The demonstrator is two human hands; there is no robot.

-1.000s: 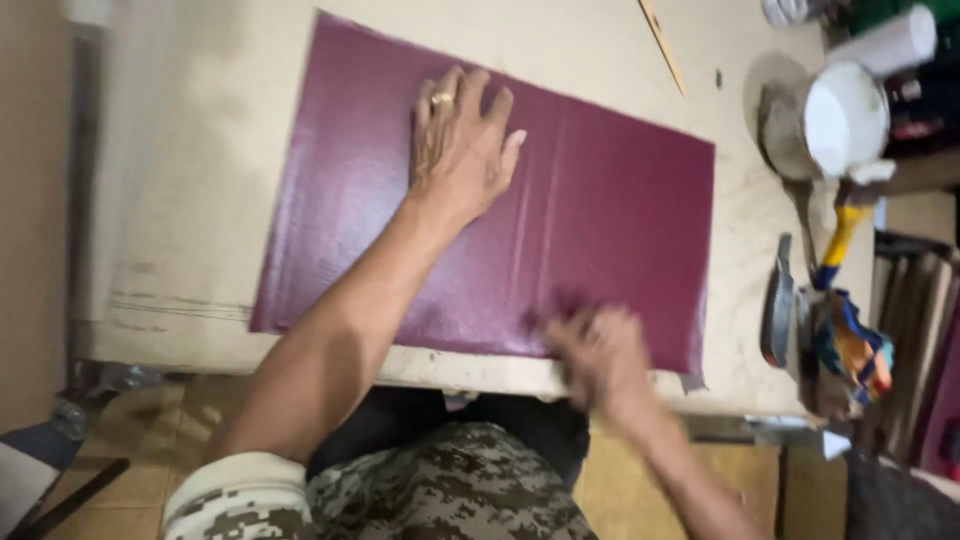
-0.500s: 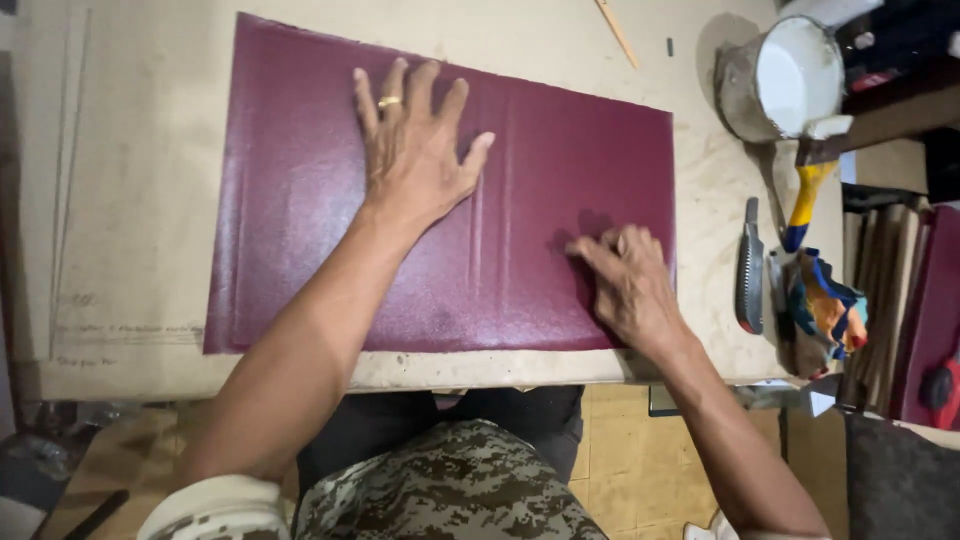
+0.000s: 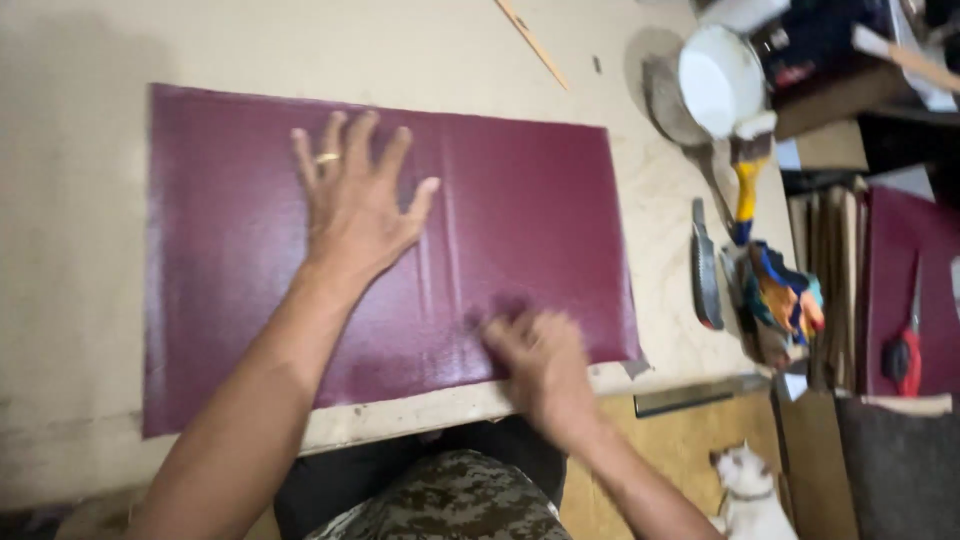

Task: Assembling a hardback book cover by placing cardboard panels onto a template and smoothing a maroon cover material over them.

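From the head camera, a large maroon sheet (image 3: 250,290) of textured, leather-like covering is lying flat across a pale worktable (image 3: 80,150), reaching from the left part of the table almost to its near edge. The left hand (image 3: 355,205) is pressing down on the middle of the sheet, palm flat, fingers spread wide and pointing away from the person, a gold ring showing on one finger. The right hand (image 3: 540,365) is resting on the sheet's near right part, close to the table edge; it is motion-blurred, so I cannot tell exactly how its fingers are set, though they appear loosely curled against the surface and are holding nothing that can be seen. Faint upright creases are running through the sheet between the two hands. To the right, well apart from the sheet, a white bowl (image 3: 720,80) is sitting near a yellow-handled brush (image 3: 745,185), a dark knife (image 3: 706,270) and a colourful rag (image 3: 785,295). Red-handled scissors (image 3: 905,350) are lying on another maroon piece at the far right. A small white dog (image 3: 748,490) is standing on the floor below.
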